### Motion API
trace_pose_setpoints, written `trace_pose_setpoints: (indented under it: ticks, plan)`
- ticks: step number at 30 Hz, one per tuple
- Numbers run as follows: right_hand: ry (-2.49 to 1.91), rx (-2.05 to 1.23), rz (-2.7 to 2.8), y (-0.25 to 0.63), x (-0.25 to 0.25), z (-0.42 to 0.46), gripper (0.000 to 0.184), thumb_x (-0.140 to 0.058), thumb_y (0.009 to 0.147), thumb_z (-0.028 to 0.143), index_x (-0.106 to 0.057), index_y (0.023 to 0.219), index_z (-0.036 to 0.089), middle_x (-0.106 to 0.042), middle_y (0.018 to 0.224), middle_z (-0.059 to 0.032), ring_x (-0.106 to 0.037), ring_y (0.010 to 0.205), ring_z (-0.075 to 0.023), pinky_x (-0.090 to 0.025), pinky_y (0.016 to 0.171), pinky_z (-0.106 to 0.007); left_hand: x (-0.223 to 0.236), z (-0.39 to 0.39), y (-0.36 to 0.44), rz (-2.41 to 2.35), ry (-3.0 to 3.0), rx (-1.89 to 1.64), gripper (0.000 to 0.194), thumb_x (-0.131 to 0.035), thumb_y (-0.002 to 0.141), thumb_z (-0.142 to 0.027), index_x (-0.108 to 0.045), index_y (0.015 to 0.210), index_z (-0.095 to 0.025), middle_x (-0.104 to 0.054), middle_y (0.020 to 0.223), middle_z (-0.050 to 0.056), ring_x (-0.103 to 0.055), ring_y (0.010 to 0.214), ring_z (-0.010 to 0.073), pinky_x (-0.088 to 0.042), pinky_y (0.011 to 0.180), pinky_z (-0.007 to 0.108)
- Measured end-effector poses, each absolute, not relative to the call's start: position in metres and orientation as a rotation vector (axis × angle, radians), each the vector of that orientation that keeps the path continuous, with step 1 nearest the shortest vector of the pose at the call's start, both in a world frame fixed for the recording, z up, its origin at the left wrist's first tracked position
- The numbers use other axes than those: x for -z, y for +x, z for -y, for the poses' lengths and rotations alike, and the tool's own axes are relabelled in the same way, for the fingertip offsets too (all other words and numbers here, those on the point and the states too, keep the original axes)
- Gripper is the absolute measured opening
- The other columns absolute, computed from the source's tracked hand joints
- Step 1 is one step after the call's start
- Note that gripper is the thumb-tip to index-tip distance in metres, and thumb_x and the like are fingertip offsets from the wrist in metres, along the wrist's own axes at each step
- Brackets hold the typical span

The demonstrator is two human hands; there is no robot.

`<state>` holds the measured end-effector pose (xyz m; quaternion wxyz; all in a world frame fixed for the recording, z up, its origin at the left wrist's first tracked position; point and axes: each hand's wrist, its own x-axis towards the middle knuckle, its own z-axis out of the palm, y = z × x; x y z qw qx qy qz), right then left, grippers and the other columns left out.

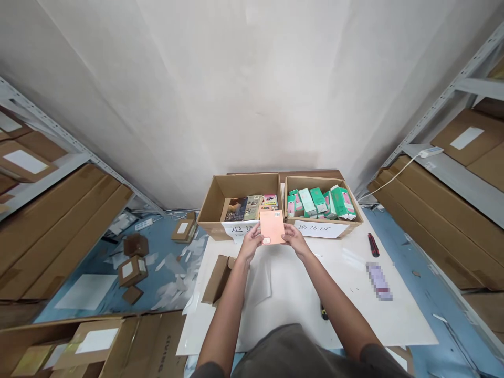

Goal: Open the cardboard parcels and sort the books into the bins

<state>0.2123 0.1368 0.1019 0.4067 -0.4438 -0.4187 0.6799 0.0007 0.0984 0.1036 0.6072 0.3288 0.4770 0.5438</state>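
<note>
A thin salmon-pink book (pixel 271 229) with a barcode in its upper right corner is held up between both my hands. My left hand (pixel 252 240) grips its left edge, and my right hand (pixel 294 239) pinches the right edge. Just behind the book stands an open cardboard box (pixel 214 202) with several books (pixel 235 209) inside. Beside it on the right, a second cardboard box (pixel 348 229) holds several green and white cartons (pixel 318 199). Both boxes carry white handwritten labels on their fronts. An opened brown carton (pixel 217 278) lies by my left forearm.
On the white table (pixel 291 294), a red and black box cutter (pixel 373 245) and a blurred-out purple item (pixel 378 281) lie at right. A yellow and black tool (pixel 324 312) is partly under my right forearm. Shelves with cartons (pixel 74 226) flank both sides; paper scraps litter the floor at left.
</note>
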Motion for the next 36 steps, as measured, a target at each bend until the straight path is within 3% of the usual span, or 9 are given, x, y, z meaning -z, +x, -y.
trace_pose_setpoints:
  ticks: [7,13,17,21,24,26,29,32,36]
  plan:
    - [-1.141,-1.709,1.074,0.158,-0.106,-0.265,0.055,-0.078,0.065,0.022,-0.061,0.117,0.023,-0.066,0.08,0.0028,-0.066,0.072,-0.0171,-0.059,0.067,-0.033,-0.119,-0.215,-0.027,-1.208,0.78,-1.352,0.09,-0.069,0.072,-0.016,-0.042,0.157,-0.02,-0.072,0.127,0.013,-0.069,0.09,0.0168,-0.053,0.073,0.026]
    - [-1.331,-1.18,1.448,0.15,-0.098,-0.315,0.044,-0.069,0.074,0.02,-0.068,0.119,0.022,-0.072,0.098,-0.0044,-0.065,0.089,-0.021,-0.057,0.089,-0.039,-0.104,-0.261,-0.039,-1.507,0.913,-1.42,0.084,-0.074,0.076,-0.018,-0.044,0.154,-0.018,-0.069,0.128,0.014,-0.065,0.11,0.021,-0.05,0.094,0.033]
    - [-1.271,-1.053,1.492,0.185,-0.061,-0.256,0.048,-0.065,0.083,0.034,-0.065,0.13,0.025,-0.068,0.125,-0.0095,-0.065,0.099,-0.024,-0.056,0.091,-0.04,-0.074,-0.215,-0.03,-1.715,1.11,-1.483,0.073,-0.074,0.083,-0.031,-0.049,0.151,-0.021,-0.062,0.139,0.014,-0.058,0.125,0.0259,-0.048,0.101,0.035]
    - [-1.467,-1.141,1.357,0.24,0.006,-0.148,0.042,-0.062,0.086,0.043,-0.067,0.124,0.025,-0.07,0.108,-0.0078,-0.065,0.087,-0.023,-0.056,0.08,-0.037,-0.023,-0.118,-0.003,-1.752,1.134,-1.331,0.06,-0.066,0.09,-0.041,-0.053,0.147,-0.026,-0.069,0.123,0.011,-0.064,0.111,0.025,-0.051,0.096,0.037]
    - [-1.711,-1.22,1.439,0.278,0.062,-0.069,0.044,-0.063,0.08,0.043,-0.068,0.121,0.026,-0.069,0.099,-0.0047,-0.062,0.072,-0.0207,-0.055,0.078,-0.039,0.03,-0.042,0.013,-1.765,1.324,-0.959,0.046,-0.063,0.089,-0.038,-0.065,0.133,-0.025,-0.068,0.126,0.013,-0.059,0.122,0.0306,-0.044,0.109,0.046]
    - [-1.9,-1.229,1.514,0.294,0.095,-0.029,0.053,-0.065,0.075,0.039,-0.065,0.127,0.027,-0.067,0.113,-0.0072,-0.064,0.072,-0.0214,-0.055,0.079,-0.043,0.065,-0.002,0.018,-1.812,1.379,-0.737,0.057,-0.065,0.085,-0.035,-0.06,0.14,-0.023,-0.061,0.139,0.016,-0.05,0.135,0.0358,-0.035,0.117,0.052]
    - [-2.082,-1.152,1.626,0.303,0.127,0.007,0.061,-0.068,0.07,0.028,-0.064,0.131,0.028,-0.06,0.134,-0.0123,-0.069,0.092,-0.0293,-0.053,0.082,-0.043,0.104,0.035,0.02,-1.949,1.324,-0.479,0.074,-0.07,0.076,-0.03,-0.051,0.147,-0.02,-0.053,0.148,0.019,-0.045,0.139,0.0412,-0.034,0.115,0.056]
    - [-2.052,-1.067,1.756,0.3,0.138,0.017,0.044,-0.067,0.073,0.022,-0.07,0.116,0.029,-0.062,0.128,-0.0107,-0.067,0.106,-0.03,-0.051,0.084,-0.037,0.117,0.044,0.022,-1.976,1.289,-0.367,0.056,-0.067,0.077,-0.025,-0.063,0.132,-0.019,-0.061,0.133,0.018,-0.05,0.131,0.0396,-0.035,0.112,0.055]
    - [-2.029,-1.186,1.809,0.292,0.126,0.002,0.008,-0.063,0.08,0.024,-0.071,0.083,0.024,-0.067,0.099,-0.0069,-0.066,0.088,-0.0222,-0.049,0.082,-0.031,0.109,0.032,0.027,-1.788,1.268,-0.436,0.028,-0.066,0.079,-0.023,-0.073,0.106,-0.022,-0.068,0.108,0.01,-0.06,0.115,0.031,-0.042,0.106,0.045]
